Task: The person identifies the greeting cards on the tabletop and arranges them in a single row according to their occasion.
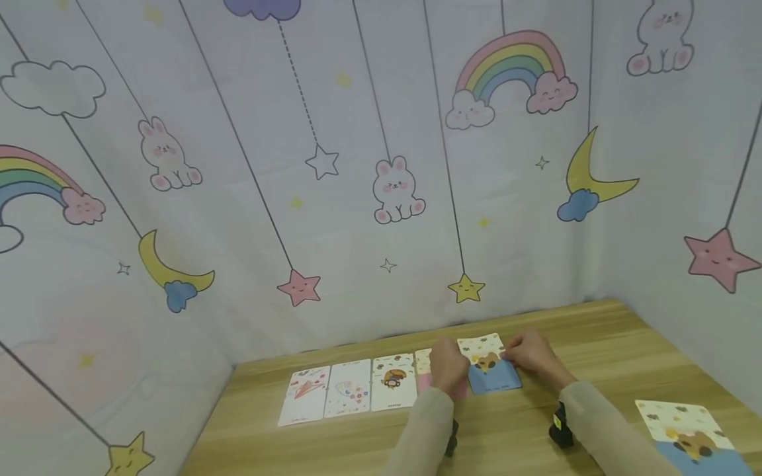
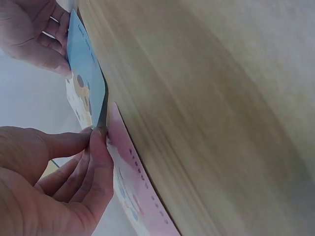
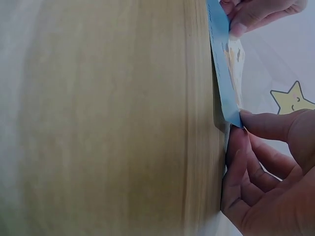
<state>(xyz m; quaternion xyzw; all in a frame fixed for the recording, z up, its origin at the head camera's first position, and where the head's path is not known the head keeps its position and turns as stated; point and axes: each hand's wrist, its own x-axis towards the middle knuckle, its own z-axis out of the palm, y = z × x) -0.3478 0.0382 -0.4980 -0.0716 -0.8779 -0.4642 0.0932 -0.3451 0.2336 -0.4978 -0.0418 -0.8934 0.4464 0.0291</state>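
Note:
A blue-and-cream picture card (image 1: 494, 379) with a brown animal drawing is held at both side edges, tilted slightly over the table. My left hand (image 1: 449, 365) pinches its left edge between thumb and forefinger, as the left wrist view shows up close. At the opposite edge, my right hand (image 3: 275, 157) pinches the card with thumb above and fingers below. A pink card (image 2: 140, 189) lies flat beside it, under my left hand and partly hidden by it in the head view.
To the left along the wooden table (image 1: 250, 403) lie a paper-plane card (image 1: 305, 395), a flower-patterned card (image 1: 348, 389) and a monkey card (image 1: 393, 382) in a row. Another blue-and-cream card (image 1: 690, 436) lies front right. A patterned curtain (image 1: 357, 311) stands behind.

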